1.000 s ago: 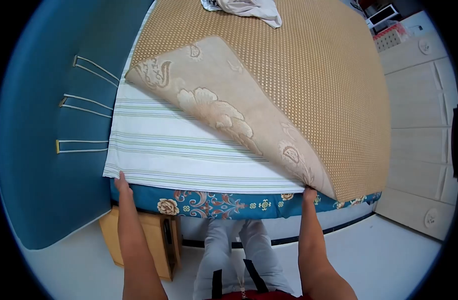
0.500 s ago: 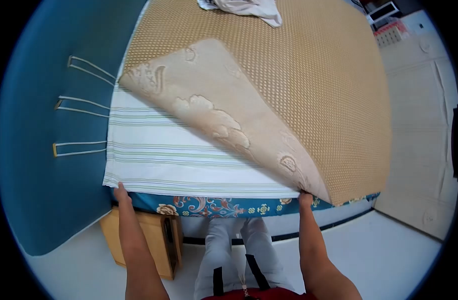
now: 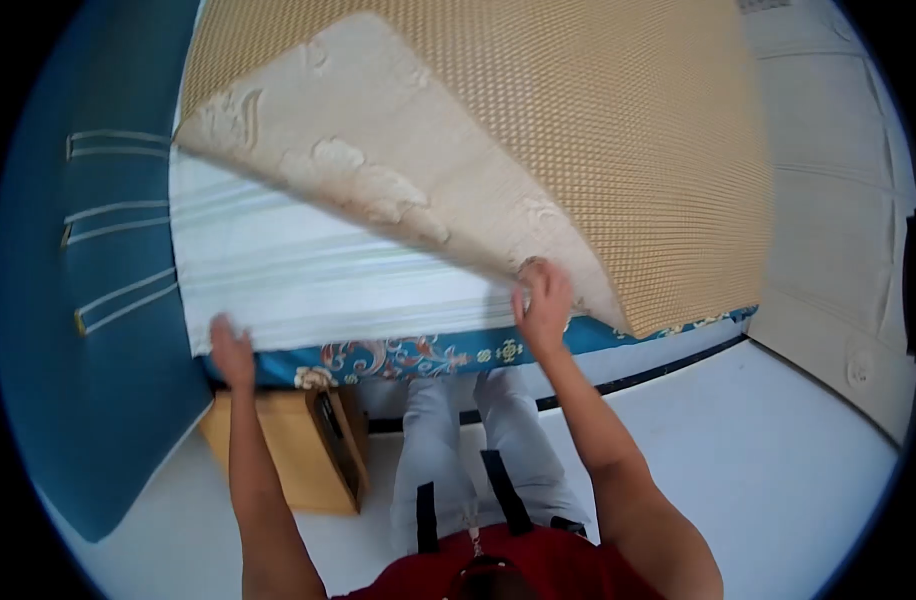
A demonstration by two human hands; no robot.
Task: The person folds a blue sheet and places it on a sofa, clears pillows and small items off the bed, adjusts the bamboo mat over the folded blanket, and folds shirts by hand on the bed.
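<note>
My left hand is at the near left corner of a white striped sheet, its fingers blurred but stretched out and apart. My right hand reaches over the folded-back edge of a woven tan mat, thumb and fingers spread. The fold shows the mat's beige underside with raised flower patterns. Below the sheet's near edge shows the blue floral side of the mattress.
A padded blue headboard with hanging white loops stands on the left. Under the bed's near left corner is a wooden cabinet. A pale panelled cabinet lines the right side, with white floor beside my legs.
My right hand has left the sheet's near edge and moved up and left onto the mat's fold. The left hand has let go of the sheet corner. The view has shifted.
</note>
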